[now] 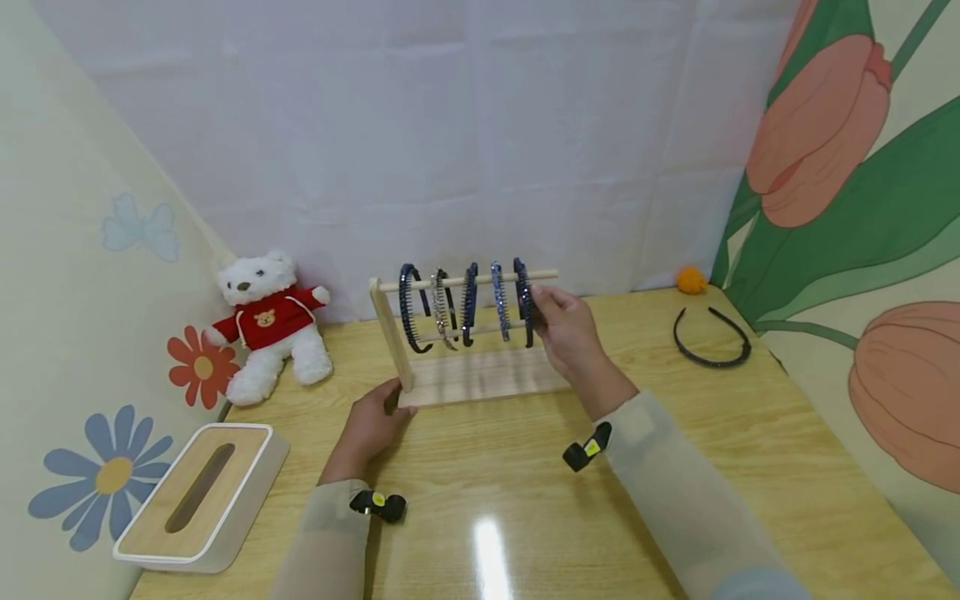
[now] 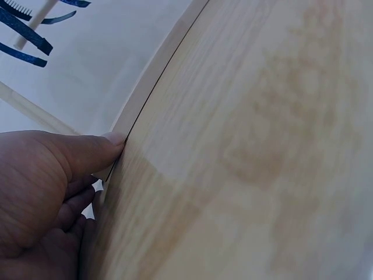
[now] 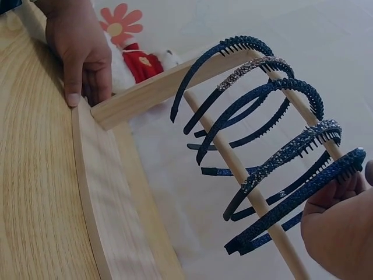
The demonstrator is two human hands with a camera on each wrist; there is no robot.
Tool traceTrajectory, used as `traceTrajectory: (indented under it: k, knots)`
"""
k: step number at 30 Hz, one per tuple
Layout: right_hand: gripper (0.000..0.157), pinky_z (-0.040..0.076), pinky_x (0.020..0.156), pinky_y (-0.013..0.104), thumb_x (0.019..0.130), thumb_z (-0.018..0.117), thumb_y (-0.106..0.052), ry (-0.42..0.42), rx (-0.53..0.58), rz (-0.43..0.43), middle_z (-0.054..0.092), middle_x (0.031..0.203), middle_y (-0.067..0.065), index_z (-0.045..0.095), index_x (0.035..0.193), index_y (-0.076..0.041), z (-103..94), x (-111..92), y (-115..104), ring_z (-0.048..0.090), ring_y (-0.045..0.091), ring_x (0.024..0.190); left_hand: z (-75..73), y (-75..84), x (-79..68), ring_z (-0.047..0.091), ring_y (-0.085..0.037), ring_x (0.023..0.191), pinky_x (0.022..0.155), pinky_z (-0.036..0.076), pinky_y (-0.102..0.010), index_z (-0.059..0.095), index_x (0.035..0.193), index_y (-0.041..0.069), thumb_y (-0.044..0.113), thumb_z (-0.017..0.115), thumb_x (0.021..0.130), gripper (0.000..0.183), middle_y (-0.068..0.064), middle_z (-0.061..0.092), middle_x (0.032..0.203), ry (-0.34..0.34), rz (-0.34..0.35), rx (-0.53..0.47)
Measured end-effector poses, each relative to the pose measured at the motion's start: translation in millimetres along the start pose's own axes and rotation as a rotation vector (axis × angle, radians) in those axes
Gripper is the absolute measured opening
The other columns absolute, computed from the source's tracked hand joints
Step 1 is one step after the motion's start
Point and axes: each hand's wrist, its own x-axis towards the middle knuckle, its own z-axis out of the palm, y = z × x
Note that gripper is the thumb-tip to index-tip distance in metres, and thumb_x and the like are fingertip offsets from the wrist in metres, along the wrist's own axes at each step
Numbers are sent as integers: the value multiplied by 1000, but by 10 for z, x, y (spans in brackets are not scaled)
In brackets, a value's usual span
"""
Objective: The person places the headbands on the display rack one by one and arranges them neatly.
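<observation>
A wooden headband rack (image 1: 480, 380) stands on the table, with several dark and glittery headbands (image 1: 469, 303) hung over its upper rod. My right hand (image 1: 573, 337) pinches the rightmost headband (image 1: 522, 302) near its toothed top; in the right wrist view this dark blue band (image 3: 297, 201) still loops around the rods, and the fingertips are partly hidden behind it. At the rack's left end my left hand (image 1: 375, 425) grips the corner of the base. The left wrist view has its thumb (image 2: 96, 153) on the base's front edge (image 2: 154, 73), the other fingers bent beside the end.
One more black headband (image 1: 712, 362) lies at the table's right. Behind it sits a small orange fuzzy object (image 1: 691, 280). A white teddy bear in a red hoodie (image 1: 276, 318) leans at the back left, and a tissue box (image 1: 247, 508) stands at the front left.
</observation>
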Motion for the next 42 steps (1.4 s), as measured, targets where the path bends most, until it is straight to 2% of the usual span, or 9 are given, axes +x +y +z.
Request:
traceTrajectory:
  k: [5,10,15,20,24,27,30,36,42]
  knots:
    - [30,58,78,22,114,60,-16,-10,-14,-11,73,98,-1,70,130,7,-14,-5,0,66,12,88,13,-6,9,40,-49,157,130,33,-65,44,166,2,21,70,107,67,-28,48,165,7,0,9]
    - [36,59,87,25,114,60,-19,-6,-58,-14,72,106,1,68,138,7,-103,-15,9,66,14,96,20,-7,10,41,-50,157,129,34,-65,44,166,2,20,70,108,67,-28,49,165,0,6,14]
    - [37,60,95,26,114,61,-25,-7,-304,-69,72,123,10,70,140,0,-359,-90,-15,66,17,105,19,3,11,40,-50,157,129,34,-65,44,166,2,20,70,108,66,-28,48,165,-1,6,9]
    - [37,59,88,27,111,68,-30,-40,-736,-216,74,123,13,73,138,-6,-824,-215,-22,68,20,105,7,12,2,40,-49,157,130,34,-64,43,166,2,21,69,108,66,-28,48,165,1,-2,5]
    - [38,59,94,43,108,72,-26,-80,-1048,-303,75,125,15,71,140,-6,-1305,-305,-43,69,29,111,2,12,-10,41,-49,157,129,35,-64,43,166,1,20,69,108,66,-29,49,165,-1,7,0]
    - [42,58,99,55,108,72,-23,-95,-1229,-304,72,133,19,67,144,-3,-1664,-361,-97,67,37,119,9,4,-15,42,-50,156,129,36,-64,44,166,1,20,70,108,66,-29,49,164,1,15,1]
    - [48,55,105,63,108,71,-24,-98,-1339,-258,66,141,25,62,149,1,-1979,-414,-176,63,45,128,11,-10,-12,42,-49,156,129,35,-64,44,166,1,20,70,108,66,-28,50,164,1,12,-2]
    - [60,40,118,74,107,73,-28,-98,-1445,-157,50,158,34,56,155,3,-2525,-446,-395,44,57,146,2,-14,-3,41,-49,156,128,36,-64,43,166,1,20,70,108,67,-29,49,164,-1,6,1]
    - [60,36,118,76,103,77,-23,-101,-1621,-203,52,150,43,58,148,11,-2937,-442,-599,41,64,141,3,-19,3,43,-49,156,128,37,-64,44,166,2,20,70,108,66,-28,50,164,-1,12,0]
